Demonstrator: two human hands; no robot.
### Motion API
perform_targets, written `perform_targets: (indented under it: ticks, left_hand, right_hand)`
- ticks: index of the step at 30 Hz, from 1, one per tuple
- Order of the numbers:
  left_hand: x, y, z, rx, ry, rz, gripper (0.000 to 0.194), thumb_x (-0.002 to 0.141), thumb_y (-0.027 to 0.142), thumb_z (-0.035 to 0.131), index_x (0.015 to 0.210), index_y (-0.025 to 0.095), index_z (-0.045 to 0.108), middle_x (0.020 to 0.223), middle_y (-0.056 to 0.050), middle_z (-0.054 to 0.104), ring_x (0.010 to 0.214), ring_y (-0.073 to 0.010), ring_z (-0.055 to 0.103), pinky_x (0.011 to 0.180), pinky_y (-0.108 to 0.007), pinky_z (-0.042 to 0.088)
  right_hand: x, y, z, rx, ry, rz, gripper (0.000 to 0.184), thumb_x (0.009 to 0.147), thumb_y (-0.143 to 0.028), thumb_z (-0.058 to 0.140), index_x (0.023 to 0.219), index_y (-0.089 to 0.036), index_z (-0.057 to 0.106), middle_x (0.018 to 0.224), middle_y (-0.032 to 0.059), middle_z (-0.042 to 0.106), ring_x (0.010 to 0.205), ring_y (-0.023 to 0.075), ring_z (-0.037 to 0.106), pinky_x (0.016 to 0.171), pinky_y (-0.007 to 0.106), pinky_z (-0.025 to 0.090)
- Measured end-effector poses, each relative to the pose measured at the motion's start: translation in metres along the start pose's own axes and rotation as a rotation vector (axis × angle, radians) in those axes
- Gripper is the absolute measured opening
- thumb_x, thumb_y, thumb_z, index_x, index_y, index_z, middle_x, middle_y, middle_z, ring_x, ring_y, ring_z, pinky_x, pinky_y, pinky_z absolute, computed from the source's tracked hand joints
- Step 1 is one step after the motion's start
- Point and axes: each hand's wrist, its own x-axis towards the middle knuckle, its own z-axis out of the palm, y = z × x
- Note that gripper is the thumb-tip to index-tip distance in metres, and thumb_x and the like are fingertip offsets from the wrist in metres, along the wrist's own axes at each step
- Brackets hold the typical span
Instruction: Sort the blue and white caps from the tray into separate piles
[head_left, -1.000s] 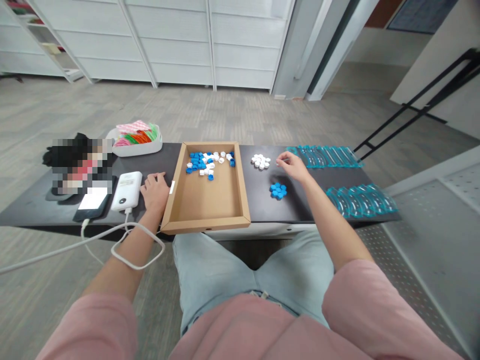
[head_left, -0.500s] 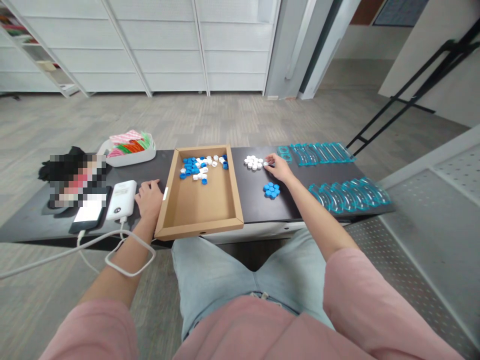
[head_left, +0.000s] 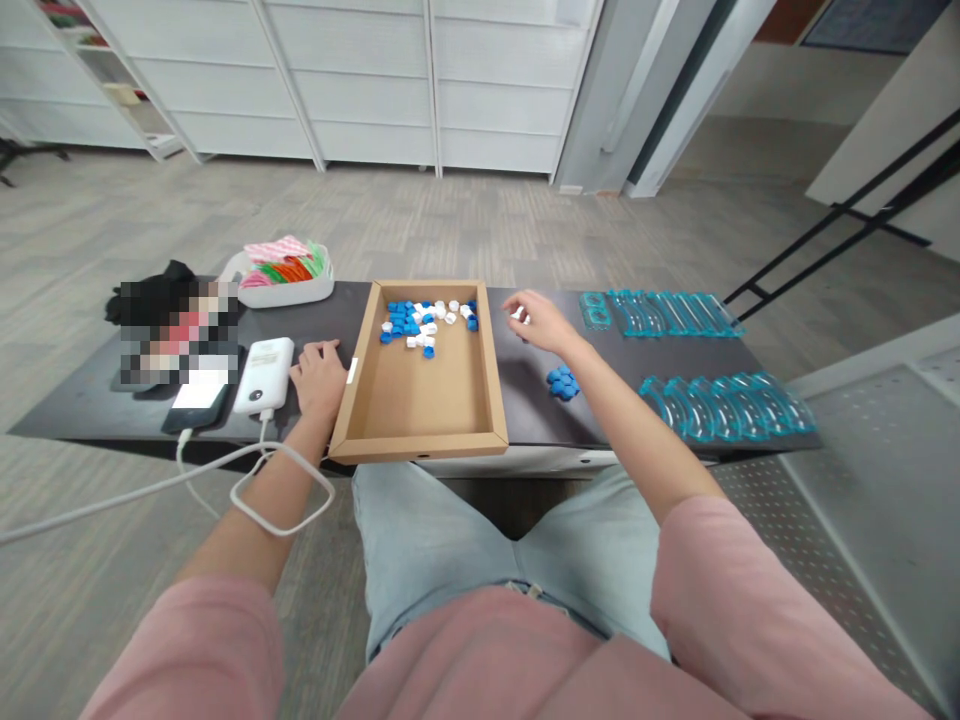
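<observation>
A shallow cardboard tray (head_left: 420, 438) lies in front of me on the dark table, with several blue and white caps (head_left: 424, 322) heaped at its far end. My right hand (head_left: 538, 320) hovers just right of the tray over a small pile of white caps (head_left: 518, 315), mostly hiding it; its fingers are spread and hold nothing. A small cluster of blue caps (head_left: 562, 382) lies on the table near my right forearm. My left hand (head_left: 319, 375) rests flat on the table against the tray's left wall, fingers relaxed, next to a white power bank (head_left: 264, 375).
Two rows of clear teal curved pieces (head_left: 724, 404) lie at the right. A white bowl of coloured items (head_left: 283, 273) stands at the back left. A phone (head_left: 197, 395) and a white cable (head_left: 247, 470) lie near the left front edge, beside a dark bundle (head_left: 154, 300).
My right hand has moved left from the table's right side, set a white cap at the white pile, and now hovers over that pile toward the tray. The left hand stays put.
</observation>
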Motion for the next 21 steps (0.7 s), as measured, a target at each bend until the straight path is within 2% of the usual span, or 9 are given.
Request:
perform_targets:
  ticks: [2, 4, 7, 9, 12, 15, 18, 21]
  left_hand:
    - [0.0, 0.0, 0.0, -0.001, -0.003, 0.001, 0.056, 0.124, 0.028, 0.045, 0.172, 0.009, 0.064, 0.167, -0.037, 0.059, 0.153, -0.0477, 0.062, 0.124, -0.061, 0.048]
    - [0.0, 0.0, -0.001, 0.001, -0.003, 0.003, 0.056, 0.124, 0.028, 0.045, 0.172, 0.008, 0.064, 0.167, -0.037, 0.059, 0.154, -0.048, 0.062, 0.124, -0.06, 0.048]
    - [-0.001, 0.001, -0.001, 0.008, 0.005, 0.004, 0.056, 0.124, 0.031, 0.047, 0.172, 0.008, 0.064, 0.166, -0.037, 0.058, 0.154, -0.0485, 0.062, 0.122, -0.058, 0.047]
    - [-0.001, 0.002, -0.001, 0.011, 0.009, 0.002, 0.055, 0.124, 0.031, 0.047, 0.172, 0.01, 0.065, 0.165, -0.036, 0.059, 0.153, -0.048, 0.063, 0.121, -0.057, 0.047]
    - [-0.002, 0.002, -0.001, 0.009, 0.009, -0.001, 0.055, 0.125, 0.033, 0.048, 0.172, 0.011, 0.065, 0.165, -0.035, 0.06, 0.153, -0.0474, 0.063, 0.121, -0.056, 0.046]
    - [-0.003, 0.003, -0.001, 0.0, 0.006, -0.001, 0.056, 0.124, 0.033, 0.048, 0.172, 0.01, 0.064, 0.166, -0.035, 0.059, 0.154, -0.0477, 0.061, 0.123, -0.057, 0.045]
    - [-0.003, 0.003, -0.002, -0.009, 0.002, -0.002, 0.057, 0.124, 0.033, 0.045, 0.173, 0.01, 0.063, 0.168, -0.034, 0.058, 0.155, -0.0482, 0.059, 0.124, -0.058, 0.044]
    - [-0.003, 0.002, -0.003, -0.018, -0.007, 0.0, 0.057, 0.124, 0.034, 0.045, 0.173, 0.009, 0.063, 0.17, -0.035, 0.057, 0.155, -0.0485, 0.058, 0.124, -0.058, 0.044]
  right_hand:
    - [0.017, -0.037, 0.018, -0.04, -0.13, -0.118, 0.028, 0.102, -0.018, 0.069, 0.128, -0.02, 0.081, 0.127, 0.0105, 0.08, 0.101, 0.0254, 0.075, 0.102, 0.039, 0.059]
    - [0.034, -0.073, 0.038, -0.113, -0.233, -0.178, 0.03, 0.107, -0.018, 0.069, 0.133, -0.02, 0.083, 0.135, 0.0117, 0.08, 0.112, 0.0272, 0.077, 0.105, 0.038, 0.057]
    - [0.055, -0.113, 0.066, -0.261, -0.355, -0.186, 0.027, 0.113, -0.021, 0.07, 0.135, -0.021, 0.086, 0.145, 0.0154, 0.082, 0.13, 0.0337, 0.077, 0.111, 0.043, 0.055]
    - [0.064, -0.127, 0.082, -0.327, -0.414, -0.162, 0.023, 0.116, -0.021, 0.069, 0.129, -0.021, 0.088, 0.146, 0.0168, 0.084, 0.136, 0.0365, 0.076, 0.111, 0.044, 0.055]
    - [0.069, -0.133, 0.099, -0.303, -0.464, -0.152, 0.019, 0.116, -0.017, 0.07, 0.126, -0.02, 0.086, 0.142, 0.0159, 0.086, 0.135, 0.0339, 0.077, 0.106, 0.039, 0.055]
    - [0.064, -0.131, 0.106, -0.208, -0.459, -0.204, 0.021, 0.11, -0.014, 0.078, 0.13, -0.02, 0.082, 0.137, 0.0142, 0.085, 0.131, 0.0316, 0.077, 0.104, 0.037, 0.055]
    - [0.054, -0.125, 0.101, -0.077, -0.427, -0.278, 0.022, 0.105, -0.013, 0.082, 0.126, -0.019, 0.079, 0.129, 0.0126, 0.083, 0.123, 0.0299, 0.075, 0.104, 0.038, 0.056]
    - [0.04, -0.113, 0.08, 0.113, -0.362, -0.299, 0.02, 0.102, -0.015, 0.082, 0.121, -0.021, 0.075, 0.121, 0.0085, 0.081, 0.11, 0.026, 0.076, 0.098, 0.037, 0.059]
